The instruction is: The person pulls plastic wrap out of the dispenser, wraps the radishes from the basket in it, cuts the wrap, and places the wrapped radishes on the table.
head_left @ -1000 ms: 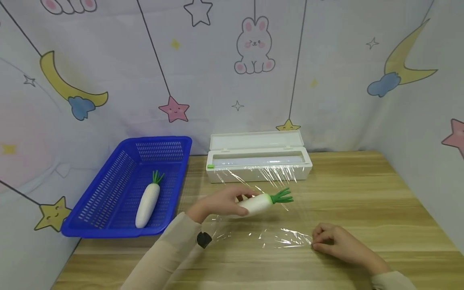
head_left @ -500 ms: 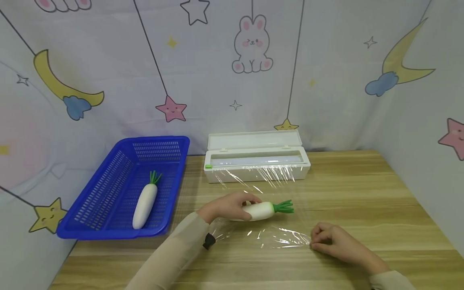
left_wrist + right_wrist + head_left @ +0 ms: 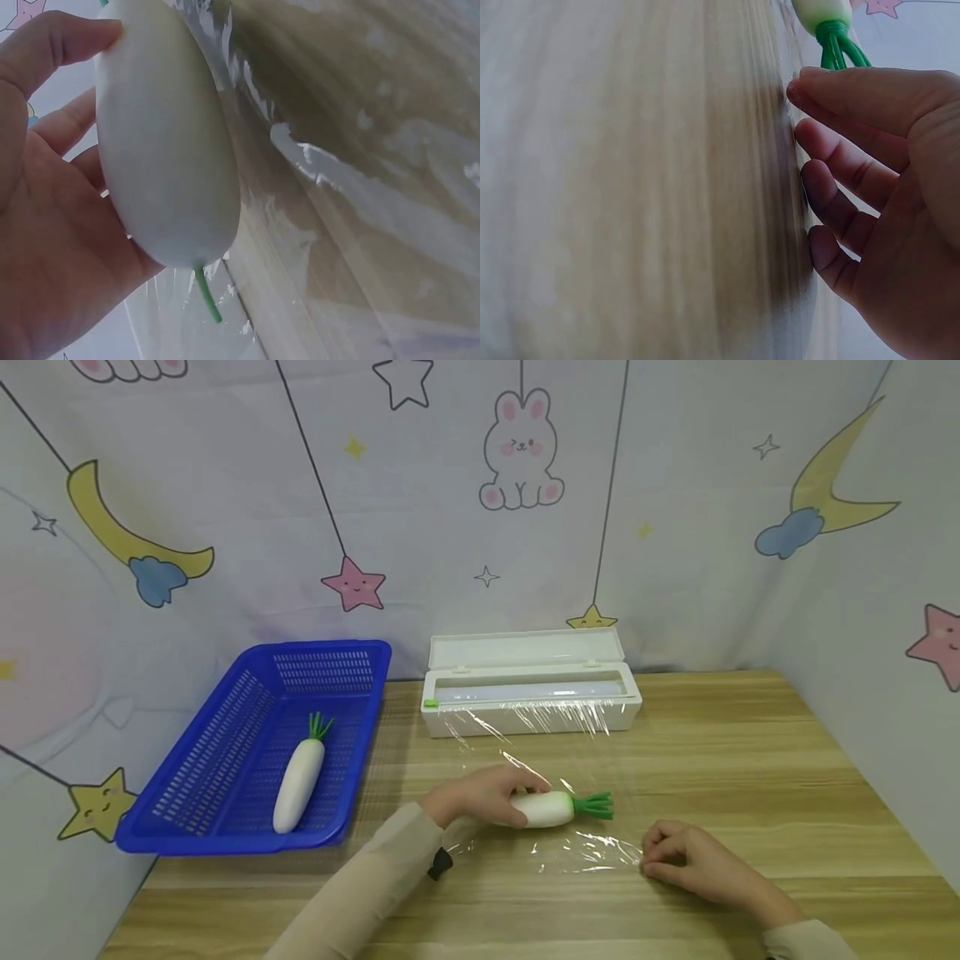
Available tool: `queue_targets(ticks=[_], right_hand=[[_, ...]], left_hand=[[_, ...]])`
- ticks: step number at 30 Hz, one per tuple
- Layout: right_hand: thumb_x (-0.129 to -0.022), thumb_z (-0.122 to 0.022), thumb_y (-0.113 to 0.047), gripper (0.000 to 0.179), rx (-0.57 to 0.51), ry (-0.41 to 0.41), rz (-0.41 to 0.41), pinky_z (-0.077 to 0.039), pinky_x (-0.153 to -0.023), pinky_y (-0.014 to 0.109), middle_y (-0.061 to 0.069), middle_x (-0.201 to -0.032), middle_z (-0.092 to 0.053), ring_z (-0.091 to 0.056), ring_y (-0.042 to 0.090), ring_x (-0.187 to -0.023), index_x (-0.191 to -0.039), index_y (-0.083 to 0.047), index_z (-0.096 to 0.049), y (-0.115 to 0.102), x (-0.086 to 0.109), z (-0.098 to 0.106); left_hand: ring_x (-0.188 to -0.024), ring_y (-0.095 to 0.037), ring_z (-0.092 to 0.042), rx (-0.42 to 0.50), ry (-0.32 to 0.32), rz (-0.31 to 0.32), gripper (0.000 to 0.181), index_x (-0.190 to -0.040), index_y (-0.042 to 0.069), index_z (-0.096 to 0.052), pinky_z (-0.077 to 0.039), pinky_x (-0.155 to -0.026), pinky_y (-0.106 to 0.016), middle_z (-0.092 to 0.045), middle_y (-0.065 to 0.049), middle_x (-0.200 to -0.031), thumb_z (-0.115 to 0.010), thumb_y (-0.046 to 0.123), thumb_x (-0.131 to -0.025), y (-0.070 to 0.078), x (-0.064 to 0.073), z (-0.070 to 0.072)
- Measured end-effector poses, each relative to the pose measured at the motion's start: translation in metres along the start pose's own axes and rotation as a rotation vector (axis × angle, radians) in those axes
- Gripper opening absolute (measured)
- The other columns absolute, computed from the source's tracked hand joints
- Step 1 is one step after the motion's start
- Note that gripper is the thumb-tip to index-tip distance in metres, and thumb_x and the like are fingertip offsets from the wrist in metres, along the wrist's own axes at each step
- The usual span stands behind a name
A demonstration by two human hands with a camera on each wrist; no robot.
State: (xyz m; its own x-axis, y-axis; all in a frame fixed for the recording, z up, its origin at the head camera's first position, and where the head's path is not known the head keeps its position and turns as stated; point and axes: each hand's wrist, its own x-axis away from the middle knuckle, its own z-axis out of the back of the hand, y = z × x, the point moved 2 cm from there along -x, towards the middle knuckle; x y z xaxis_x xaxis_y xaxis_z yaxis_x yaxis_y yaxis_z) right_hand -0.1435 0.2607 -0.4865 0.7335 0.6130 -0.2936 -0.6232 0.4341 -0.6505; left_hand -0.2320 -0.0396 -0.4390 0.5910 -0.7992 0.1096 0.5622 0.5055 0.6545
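A white radish (image 3: 546, 810) with green leaf stalks lies sideways over a sheet of clear cling film (image 3: 558, 853). My left hand (image 3: 491, 795) grips its body, thumb on the near side and fingers on the far side. In the left wrist view the radish (image 3: 169, 142) shows its rounded end and a thin green tip. My right hand (image 3: 692, 860) pinches the film's near right corner between thumb and index finger, low at the table. From the white dispenser box (image 3: 528, 720), whose lid stands up, the film stretches toward me; a roll (image 3: 532, 691) shows inside.
At the left stands a blue plastic basket (image 3: 225, 842) with a second white radish (image 3: 300, 785) in it. A small black object (image 3: 440, 863) is by my left wrist. A patterned curtain (image 3: 420, 493) hangs behind the wooden table (image 3: 750, 760).
My left hand has brought the radish down and toward me, onto or just over the film, and turned it nearly level sideways. My right hand has stayed at the film's corner.
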Motion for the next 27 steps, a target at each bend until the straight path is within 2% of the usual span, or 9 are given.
queue_targets(ticks=[10,16,21,27], right_hand=[[-0.083,-0.074,-0.008,0.011,0.034,0.02,0.021,-0.045,-0.071,0.021,-0.009,-0.089,-0.057,-0.052,0.001,-0.083,-0.081,-0.02,-0.073,-0.0019,-0.0003,0.0002],[-0.084,-0.073,-0.008,0.011,0.016,0.015,0.012,-0.046,-0.073,0.02,-0.008,-0.088,-0.057,-0.053,0.002,-0.083,-0.082,-0.019,-0.073,-0.0039,-0.0002,0.001],[-0.085,-0.073,-0.01,0.01,0.01,0.006,-0.014,-0.045,-0.073,0.02,-0.008,-0.089,-0.057,-0.052,0.002,-0.084,-0.081,-0.019,-0.073,-0.0045,-0.0005,0.0013],[-0.084,-0.073,-0.009,0.011,0.025,0.017,0.001,-0.044,-0.073,0.02,-0.009,-0.089,-0.057,-0.052,0.002,-0.084,-0.08,-0.019,-0.072,-0.0047,-0.0005,0.0006]], left_hand=[[-0.095,-0.012,-0.054,-0.014,-0.02,0.039,0.051,-0.125,0.007,-0.061,-0.043,-0.085,-0.023,-0.064,-0.006,-0.113,-0.072,0.004,-0.075,0.0018,0.0006,-0.006],[-0.1,-0.013,-0.055,-0.021,-0.027,0.066,0.052,-0.128,0.008,-0.06,-0.043,-0.089,-0.024,-0.064,-0.006,-0.118,-0.072,0.006,-0.077,0.0013,0.0014,-0.0084],[-0.102,-0.015,-0.056,-0.016,-0.021,0.062,0.054,-0.129,0.008,-0.059,-0.043,-0.09,-0.025,-0.064,-0.007,-0.119,-0.072,0.007,-0.077,0.001,0.0021,-0.0082],[-0.103,-0.017,-0.057,0.005,-0.01,0.057,0.054,-0.129,0.008,-0.059,-0.044,-0.091,-0.027,-0.064,-0.008,-0.117,-0.074,0.007,-0.077,-0.0017,0.0043,-0.0078]])
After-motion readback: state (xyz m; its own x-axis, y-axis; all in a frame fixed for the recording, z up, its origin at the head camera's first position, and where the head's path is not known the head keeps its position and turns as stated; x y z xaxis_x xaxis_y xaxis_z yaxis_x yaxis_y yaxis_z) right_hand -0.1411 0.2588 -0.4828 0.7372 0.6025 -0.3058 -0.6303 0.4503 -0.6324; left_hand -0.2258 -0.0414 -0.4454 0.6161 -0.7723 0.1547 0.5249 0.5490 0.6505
